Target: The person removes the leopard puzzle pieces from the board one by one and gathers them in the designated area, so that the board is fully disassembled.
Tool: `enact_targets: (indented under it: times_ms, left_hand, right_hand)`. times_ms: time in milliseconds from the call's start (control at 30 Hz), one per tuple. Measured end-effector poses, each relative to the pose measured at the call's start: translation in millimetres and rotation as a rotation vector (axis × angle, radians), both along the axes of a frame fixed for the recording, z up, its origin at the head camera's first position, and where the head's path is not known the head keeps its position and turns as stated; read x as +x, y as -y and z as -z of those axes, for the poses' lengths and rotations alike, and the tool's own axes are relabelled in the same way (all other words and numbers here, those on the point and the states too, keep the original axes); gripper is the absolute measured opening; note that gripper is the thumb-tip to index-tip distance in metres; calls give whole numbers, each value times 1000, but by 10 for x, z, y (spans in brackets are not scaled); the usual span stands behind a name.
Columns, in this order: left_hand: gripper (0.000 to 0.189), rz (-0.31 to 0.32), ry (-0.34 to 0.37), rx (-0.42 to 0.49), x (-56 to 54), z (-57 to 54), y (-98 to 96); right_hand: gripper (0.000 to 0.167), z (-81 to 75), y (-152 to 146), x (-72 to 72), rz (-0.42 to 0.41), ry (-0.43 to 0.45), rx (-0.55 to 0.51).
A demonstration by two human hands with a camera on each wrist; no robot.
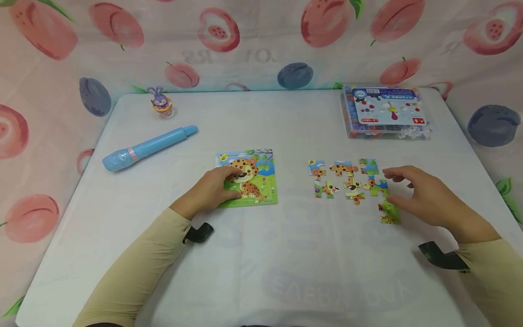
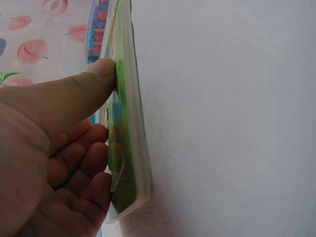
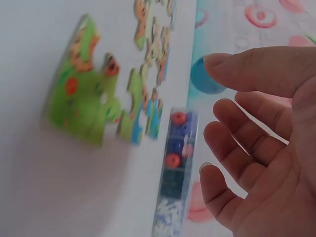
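Observation:
In the head view, my left hand (image 1: 210, 188) rests on a square puzzle board (image 1: 267, 184) with a leopard picture. The left wrist view shows the thumb and fingertips touching the face of the thick board (image 2: 127, 163), with no fingers seen under it. My right hand (image 1: 435, 200) is held above the table at the right of several loose jigsaw pieces (image 1: 353, 186), its fingers loosely bent and nothing between them. Nearest to its thumb lies a green corner piece (image 1: 391, 212), which also shows in the right wrist view, apart from the hand (image 3: 261, 133).
A clear plastic box of colourful beads (image 1: 388, 113) stands at the back right. At the left lie a light-blue microphone-shaped item (image 1: 151, 147) and, behind it, a small purple rabbit figure (image 1: 160, 101). A fruit-print cloth (image 1: 253, 27) hangs behind the white table (image 1: 245, 272).

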State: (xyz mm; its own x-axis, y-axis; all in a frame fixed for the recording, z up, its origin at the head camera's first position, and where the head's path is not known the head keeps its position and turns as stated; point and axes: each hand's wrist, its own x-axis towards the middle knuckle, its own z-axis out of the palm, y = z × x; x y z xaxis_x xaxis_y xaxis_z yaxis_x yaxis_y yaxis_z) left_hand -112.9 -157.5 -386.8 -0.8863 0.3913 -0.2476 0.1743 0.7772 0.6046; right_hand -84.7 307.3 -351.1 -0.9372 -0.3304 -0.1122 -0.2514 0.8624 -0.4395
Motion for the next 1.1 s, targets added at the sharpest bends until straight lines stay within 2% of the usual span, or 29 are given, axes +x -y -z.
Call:
enact_targets:
  times_ms: [200,433,833,1100]
  left_hand:
    - [61,9,4,-11,-5,-17,5]
    - [60,32,-19,-8,-20,-15,18]
    - [57,33,-26,-9,-4,-16,83]
    - [60,22,-11,-11,9,-27,136]
  right_hand:
    - [60,-60,188,-95,-40,36,-31]
    - [58,-47,505,-170,-129,121,-139]
    - [54,129,1086,-267,-290,106,-193]
    - [57,205,1510,-312,-350,112,-194]
